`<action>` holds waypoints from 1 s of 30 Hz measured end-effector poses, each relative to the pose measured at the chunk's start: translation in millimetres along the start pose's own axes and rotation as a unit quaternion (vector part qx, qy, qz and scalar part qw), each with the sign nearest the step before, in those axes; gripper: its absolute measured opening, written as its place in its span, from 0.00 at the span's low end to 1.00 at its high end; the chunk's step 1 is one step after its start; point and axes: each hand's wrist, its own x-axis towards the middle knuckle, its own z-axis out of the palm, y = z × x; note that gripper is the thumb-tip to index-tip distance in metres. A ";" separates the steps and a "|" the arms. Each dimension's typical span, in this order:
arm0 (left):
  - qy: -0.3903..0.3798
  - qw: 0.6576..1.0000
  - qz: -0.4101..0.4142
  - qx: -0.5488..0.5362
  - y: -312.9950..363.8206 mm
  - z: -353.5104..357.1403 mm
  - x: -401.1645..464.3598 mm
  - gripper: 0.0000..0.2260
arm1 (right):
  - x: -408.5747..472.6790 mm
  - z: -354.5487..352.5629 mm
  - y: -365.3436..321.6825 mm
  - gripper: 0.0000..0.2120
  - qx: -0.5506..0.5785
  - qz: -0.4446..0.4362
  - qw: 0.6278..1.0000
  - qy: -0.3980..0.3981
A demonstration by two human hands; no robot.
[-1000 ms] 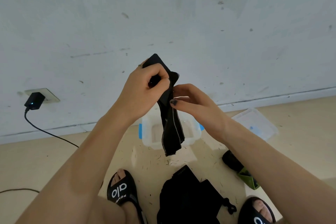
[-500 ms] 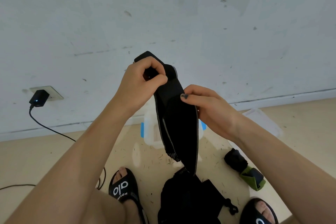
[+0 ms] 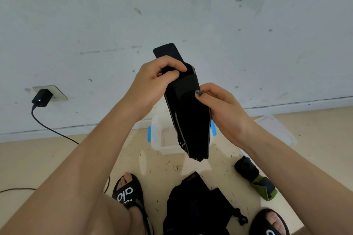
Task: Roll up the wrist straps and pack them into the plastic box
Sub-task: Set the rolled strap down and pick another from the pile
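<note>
Left hand (image 3: 152, 84) raised mid-frame, fingers curled, pinching the top of the long black fabric wrist strap (image 3: 188, 118). Right hand (image 3: 221, 108) beside it, thumb and fingers gripping the strap's middle. Strap hangs above the clear plastic box with blue clips (image 3: 162, 139) on the floor.

Black wrist strap (image 3: 188, 120) pinched by left hand (image 3: 152, 84), right hand (image 3: 221, 108)

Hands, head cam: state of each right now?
Left hand: closed, pinching the top of the black wrist strap.
Right hand: closed, gripping the same strap partway down, thumb on its front.
</note>
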 end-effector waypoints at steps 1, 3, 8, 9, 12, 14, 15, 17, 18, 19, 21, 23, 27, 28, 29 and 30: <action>-0.005 1.000 -0.001 -0.009 1.0 1.1 -0.5 0.11 | 0.6 1.2 0.3 0.08 -0.001 0.003 1.000 0.004; -0.012 1.000 -0.002 -0.022 4.0 3.4 -1.6 0.10 | 0.8 3.2 -0.1 0.07 0.003 0.006 1.000 0.006; -0.030 0.999 0.013 -0.027 3.2 6.6 -2.1 0.09 | 0.9 5.9 -0.2 0.09 0.015 0.007 1.000 -0.002; -0.031 0.999 0.015 -0.025 2.3 6.4 -2.1 0.09 | 1.0 6.0 0.0 0.08 0.022 0.006 1.000 -0.003; -0.028 0.999 0.026 -0.016 -0.2 5.6 -1.4 0.11 | 1.0 5.7 0.6 0.08 0.036 0.006 0.999 0.004; -0.027 0.999 0.031 -0.013 -1.3 4.7 -1.1 0.12 | 1.3 5.9 0.6 0.09 0.034 0.005 0.999 0.007; -0.027 0.999 0.033 -0.010 -1.4 4.5 -1.3 0.13 | 1.3 6.3 0.6 0.09 0.032 0.004 0.999 0.008; -0.027 0.999 0.037 -0.002 -1.7 4.5 -1.8 0.13 | 1.4 6.9 0.9 0.09 0.030 0.003 1.000 0.010; -0.028 0.999 0.039 0.001 -1.9 4.7 -2.0 0.13 | 1.4 7.2 1.0 0.09 0.030 0.004 0.999 0.010; -0.028 0.999 0.040 0.004 -1.7 4.6 -2.4 0.14 | 1.5 7.8 1.3 0.09 0.030 0.004 0.999 0.011; -0.027 0.999 0.042 0.010 -1.2 4.1 -2.5 0.14 | 1.9 8.7 1.3 0.08 0.031 0.005 0.999 0.011; -0.028 0.998 0.044 0.017 -0.9 3.3 -2.2 0.14 | 2.5 9.1 1.8 0.08 0.032 0.006 0.999 0.013; -0.026 0.998 0.049 0.027 -1.6 2.7 -2.6 0.14 | 3.5 9.3 3.1 0.07 0.031 0.009 0.999 0.018; -0.025 0.998 0.051 0.029 -1.8 2.4 -2.7 0.14 | 3.7 9.5 3.5 0.07 0.031 0.010 0.999 0.020; -0.026 0.998 0.052 0.030 -2.0 2.1 -2.8 0.15 | 4.0 9.8 4.2 0.07 0.031 0.011 0.999 0.022; -0.026 0.998 0.052 0.029 -2.2 2.0 -2.8 0.15 | 4.3 10.0 4.5 0.07 0.031 0.011 0.999 0.024</action>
